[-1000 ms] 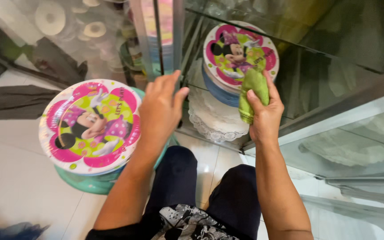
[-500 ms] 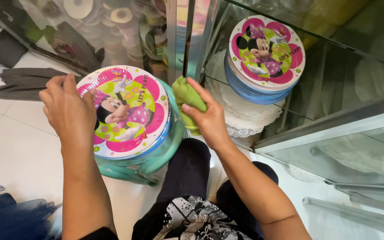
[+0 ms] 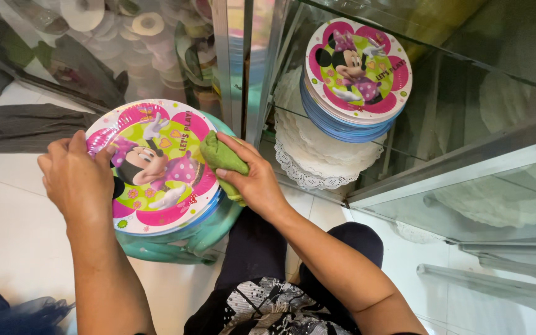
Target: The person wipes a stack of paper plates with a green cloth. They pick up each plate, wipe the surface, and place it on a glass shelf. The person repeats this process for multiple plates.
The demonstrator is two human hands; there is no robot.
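Two stacks of cartoon plates are showing: one on a green stool (image 3: 181, 239), one on a glass shelf (image 3: 404, 155) in the cabinet. The left hand (image 3: 79, 180) is lying flat and open on the near stack (image 3: 156, 167), steadying its left rim. The right hand (image 3: 255, 183) is clenching a green cloth (image 3: 221, 158) against the right rim. Judgement: wiping of the top plate is in hand. Next, the cloth needs sweeping across the face while the left hand keeps the stack from sliding.
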